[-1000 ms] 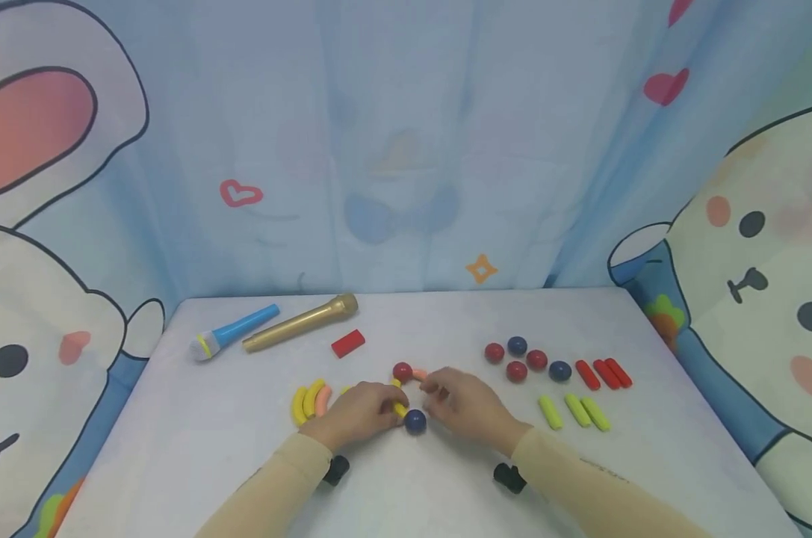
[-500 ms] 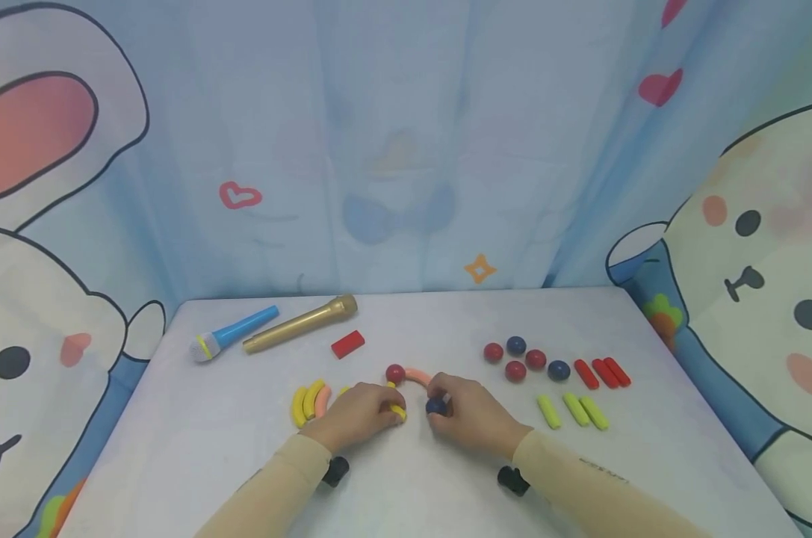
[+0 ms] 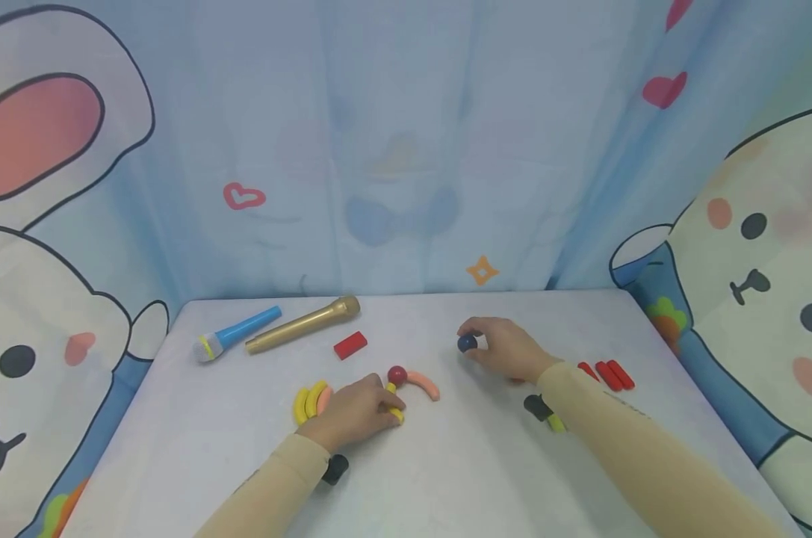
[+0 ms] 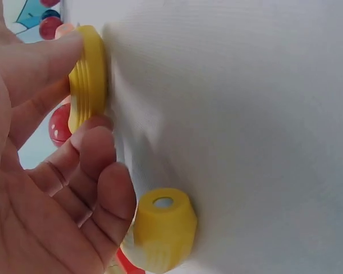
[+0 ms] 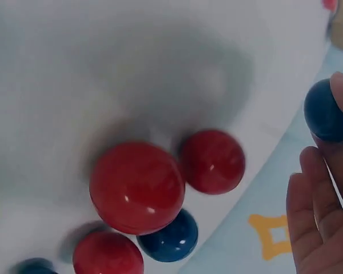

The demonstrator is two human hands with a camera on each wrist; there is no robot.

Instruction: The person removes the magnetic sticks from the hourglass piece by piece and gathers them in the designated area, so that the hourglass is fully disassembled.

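Observation:
My left hand (image 3: pixel 355 411) pinches a yellow ribbed, curved piece (image 4: pixel 88 80) low over the table. One end of that piece is by a red ball (image 3: pixel 397 375), and a pink curved piece (image 3: pixel 422 385) lies on the ball's other side. A second yellow piece with a hole in its end (image 4: pixel 166 234) is below my fingers in the left wrist view. Farther back on the right, my right hand (image 3: pixel 506 350) holds a dark blue ball (image 5: pixel 326 111) between thumb and fingers. Several red balls (image 5: pixel 137 188) and blue balls (image 5: pixel 168 237) lie under that hand, mostly hidden in the head view.
Left of my left hand are yellow curved pieces (image 3: pixel 306 402) and a pink one (image 3: pixel 323 400). Behind lie a blue toy microphone (image 3: pixel 240 331), a gold microphone (image 3: pixel 303 324) and a red block (image 3: pixel 350 345). Red sticks (image 3: pixel 614 375) are at the right, a green stick (image 3: pixel 556 424) beneath my right sleeve.
My right hand has left the pink piece, taken the dark blue ball from beside my left hand and carried it back and right. The red ball and pink piece shifted slightly left.

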